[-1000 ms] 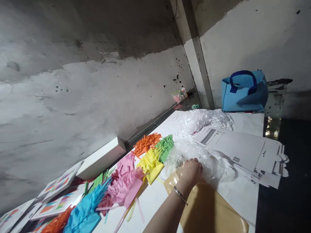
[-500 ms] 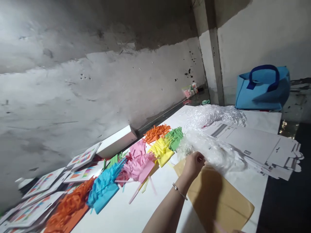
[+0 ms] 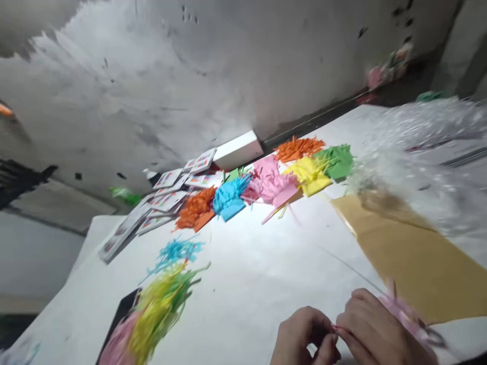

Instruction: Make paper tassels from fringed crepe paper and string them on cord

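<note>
My left hand [image 3: 306, 337] and my right hand [image 3: 375, 329] meet at the lower edge, both closed. Their fingertips pinch a small pink piece [image 3: 335, 327], probably a twisted paper strip. Beyond my right hand shows a blurred pink paper fringe [image 3: 405, 312], and I cannot tell whether it hangs from the hand. A thin string [image 3: 350, 267] runs across the white surface toward that hand. Close behind lies a brown envelope [image 3: 411, 248]. To its right sits a clear plastic bag [image 3: 399, 182], its contents hard to make out.
Fringed paper bundles stand in a row: orange [image 3: 196, 208], blue [image 3: 230, 197], pink [image 3: 274, 182], yellow [image 3: 310, 175], green [image 3: 338, 161]. Printed white packs [image 3: 167, 200] and a white box [image 3: 238, 150] line the wall. Loose yellow strips [image 3: 152, 319] lie at left.
My left hand has come back from the plastic bag and joined my right hand low in view. The view has swung left and down, so the blue bag is out of sight.
</note>
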